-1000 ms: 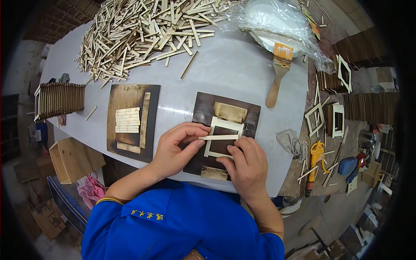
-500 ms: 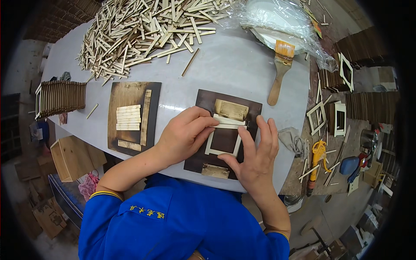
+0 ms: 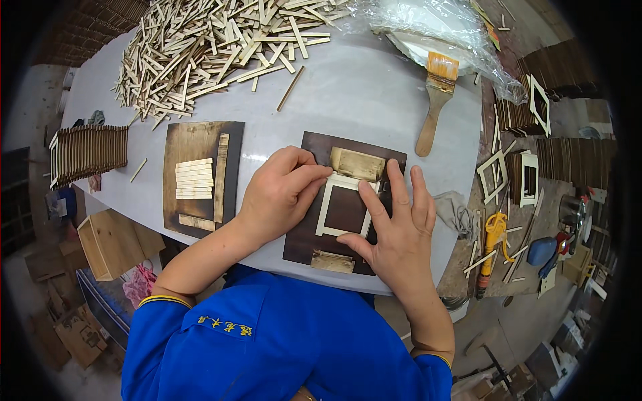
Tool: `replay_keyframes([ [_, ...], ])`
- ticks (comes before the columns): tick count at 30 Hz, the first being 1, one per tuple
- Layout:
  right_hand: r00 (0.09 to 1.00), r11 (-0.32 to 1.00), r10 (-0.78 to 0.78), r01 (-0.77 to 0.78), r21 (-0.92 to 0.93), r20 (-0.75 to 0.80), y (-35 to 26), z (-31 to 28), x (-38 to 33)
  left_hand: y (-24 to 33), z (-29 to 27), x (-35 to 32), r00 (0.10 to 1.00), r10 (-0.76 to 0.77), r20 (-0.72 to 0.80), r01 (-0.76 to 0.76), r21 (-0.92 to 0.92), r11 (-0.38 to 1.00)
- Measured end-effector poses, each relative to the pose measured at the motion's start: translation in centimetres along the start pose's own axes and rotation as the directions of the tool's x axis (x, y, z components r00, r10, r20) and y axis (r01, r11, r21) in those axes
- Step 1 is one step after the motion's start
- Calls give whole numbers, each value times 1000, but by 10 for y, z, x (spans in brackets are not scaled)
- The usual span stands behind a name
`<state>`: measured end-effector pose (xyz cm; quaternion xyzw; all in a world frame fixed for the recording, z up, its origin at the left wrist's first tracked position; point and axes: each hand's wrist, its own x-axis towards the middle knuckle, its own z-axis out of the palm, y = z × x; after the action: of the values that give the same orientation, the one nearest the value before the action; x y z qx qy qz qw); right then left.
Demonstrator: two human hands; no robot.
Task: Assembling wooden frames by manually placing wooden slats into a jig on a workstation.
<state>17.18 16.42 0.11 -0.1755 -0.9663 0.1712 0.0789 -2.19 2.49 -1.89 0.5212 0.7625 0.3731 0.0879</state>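
Both hands' fingers (image 3: 378,204) press flat, ungripping, on pale frame (image 3: 332,206); brush (image 3: 435,103) and sticks (image 3: 200,47) beyond

free: bare table (image 3: 361,87) ctr | blocked: stick pile (image 3: 214,40) (far), brush (image 3: 435,100) rt

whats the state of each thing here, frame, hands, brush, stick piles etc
small wooden frame: flat on the dark board, four sides joined
dark board: flat on the table
left hand: fingers pressing the frame's left side
right hand: open, fingers pressing the frame's right side
brush: lying flat, untouched
loose sticks: heaped
cut strips: stacked side by side
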Motion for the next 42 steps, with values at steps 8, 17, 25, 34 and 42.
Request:
replay_keyframes([
  [8,999,1000,12,-13,-27,-29,3,2,2,20,-18,-11,953,-282,106,301,-310,902],
  [17,996,999,-15,12,-37,-93,10,8,0,28,-19,-20,855,-468,224,499,-600,625],
  [25,994,999,17,-22,-41,-112,10,10,-4,29,-11,-21,887,-418,197,437,-653,619],
  [34,994,999,36,-35,12,-104,8,10,-6,26,-3,-27,954,-281,107,293,-546,785],
  [42,990,999,13,-7,47,-144,11,17,-10,25,-1,-10,994,-74,82,86,-146,986],
])
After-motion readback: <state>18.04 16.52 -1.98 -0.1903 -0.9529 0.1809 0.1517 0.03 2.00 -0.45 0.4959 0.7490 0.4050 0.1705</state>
